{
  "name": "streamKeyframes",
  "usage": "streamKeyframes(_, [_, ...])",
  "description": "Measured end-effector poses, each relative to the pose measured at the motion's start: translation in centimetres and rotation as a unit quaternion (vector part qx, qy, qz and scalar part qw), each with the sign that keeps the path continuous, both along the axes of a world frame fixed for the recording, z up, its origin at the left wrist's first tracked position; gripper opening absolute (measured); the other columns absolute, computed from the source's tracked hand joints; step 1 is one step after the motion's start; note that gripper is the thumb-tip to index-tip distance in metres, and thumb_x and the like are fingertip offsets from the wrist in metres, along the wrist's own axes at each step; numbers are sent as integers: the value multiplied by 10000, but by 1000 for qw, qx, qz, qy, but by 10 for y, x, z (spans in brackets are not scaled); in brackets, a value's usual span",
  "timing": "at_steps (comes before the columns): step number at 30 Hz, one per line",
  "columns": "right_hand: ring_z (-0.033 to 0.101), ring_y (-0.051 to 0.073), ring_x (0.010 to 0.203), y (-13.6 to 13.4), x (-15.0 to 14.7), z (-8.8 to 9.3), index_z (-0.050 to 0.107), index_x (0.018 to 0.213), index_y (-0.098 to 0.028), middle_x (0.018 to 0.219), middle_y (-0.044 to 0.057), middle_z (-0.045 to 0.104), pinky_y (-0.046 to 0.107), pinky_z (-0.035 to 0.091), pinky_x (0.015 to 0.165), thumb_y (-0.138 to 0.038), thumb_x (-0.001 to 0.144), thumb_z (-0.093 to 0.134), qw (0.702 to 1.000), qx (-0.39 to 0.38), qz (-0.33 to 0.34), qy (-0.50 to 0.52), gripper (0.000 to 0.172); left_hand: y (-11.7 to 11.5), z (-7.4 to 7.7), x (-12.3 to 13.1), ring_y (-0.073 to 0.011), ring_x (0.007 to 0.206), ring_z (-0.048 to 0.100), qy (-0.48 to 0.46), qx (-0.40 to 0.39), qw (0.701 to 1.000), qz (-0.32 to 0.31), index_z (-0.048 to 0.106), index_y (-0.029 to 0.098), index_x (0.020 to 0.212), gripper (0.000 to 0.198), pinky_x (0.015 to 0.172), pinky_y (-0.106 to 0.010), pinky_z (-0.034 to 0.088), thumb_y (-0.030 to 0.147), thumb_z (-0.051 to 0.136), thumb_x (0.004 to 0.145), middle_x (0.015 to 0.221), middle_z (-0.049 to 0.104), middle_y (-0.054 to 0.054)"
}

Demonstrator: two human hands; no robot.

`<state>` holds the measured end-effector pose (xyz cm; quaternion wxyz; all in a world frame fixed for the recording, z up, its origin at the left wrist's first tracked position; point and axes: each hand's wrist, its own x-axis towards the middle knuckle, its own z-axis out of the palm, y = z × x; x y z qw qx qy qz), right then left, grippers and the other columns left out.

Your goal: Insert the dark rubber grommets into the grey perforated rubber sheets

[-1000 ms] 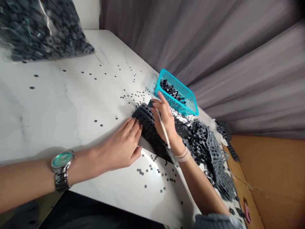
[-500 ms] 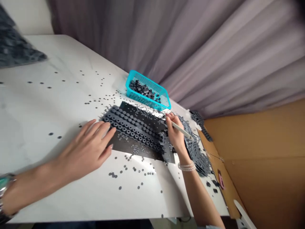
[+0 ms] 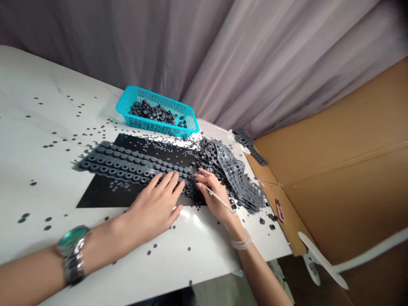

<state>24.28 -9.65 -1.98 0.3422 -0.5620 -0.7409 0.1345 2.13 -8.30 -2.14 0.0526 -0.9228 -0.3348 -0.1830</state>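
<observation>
A strip of dark grey rubber rings (image 3: 127,163) lies across a black mat (image 3: 105,195) on the white table (image 3: 38,161). My left hand (image 3: 156,208) lies flat with its fingers stretched onto the right end of the strip. My right hand (image 3: 213,195) is beside it, fingers closed round a thin white stick (image 3: 218,198), fingertips touching the strip's right end. A silver watch with a teal face (image 3: 72,250) is on my left wrist.
A turquoise basket (image 3: 188,121) with loose grey rings stands at the back. A heap of punched grey sheets (image 3: 236,174) lies right of my hands. Small grey discs are scattered over the table. A brown cardboard box (image 3: 338,170) stands at the right; a curtain hangs behind.
The view swung right. My left hand slid from the strip's left end to its right end. My right hand came back from the sheet heap to the strip's right end, still holding the stick.
</observation>
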Motion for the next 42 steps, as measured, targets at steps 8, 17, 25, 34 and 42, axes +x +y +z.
streamKeyframes(8, [613,217,1281,-4,3,-8,643,1054,-232,1396,129,609,426,496,1094,-284,993,521,999,-9,28,-22,145,7,-6,21,-368,1259,544,7,-19,1000,-8,608,89,1351,501,1074,-518,403,367,497,949,1348,607,-224])
streamKeyframes(17, [611,237,1284,0,3,-12,622,1080,-220,1421,156,581,436,511,1076,-271,991,519,997,4,45,-58,145,5,-11,21,-352,1292,508,7,-32,998,-46,600,38,1328,494,1113,-521,348,346,436,978,1369,607,-214])
streamKeyframes(25, [554,269,1338,6,5,-11,601,982,-203,1286,191,666,495,514,1042,-221,1004,458,985,75,43,-150,146,3,-13,22,-343,1302,520,19,-31,998,-47,556,-2,1368,538,1140,-525,309,357,400,999,1371,613,-231])
streamKeyframes(34, [358,267,1488,1,5,0,606,1054,-235,1408,135,597,540,407,1156,-325,1004,481,998,10,-47,-51,162,1,-16,22,-342,1338,499,11,-47,998,-41,537,23,1405,549,1162,-526,295,371,383,1009,1425,579,-211])
streamKeyframes(42, [451,247,1433,6,-13,-4,599,1048,-240,1398,130,609,508,455,1120,-298,1001,504,996,0,45,-72,121,-2,-19,22,-360,1330,503,-1,-30,999,-38,638,43,1293,508,1160,-526,288,392,422,995,1345,643,-196])
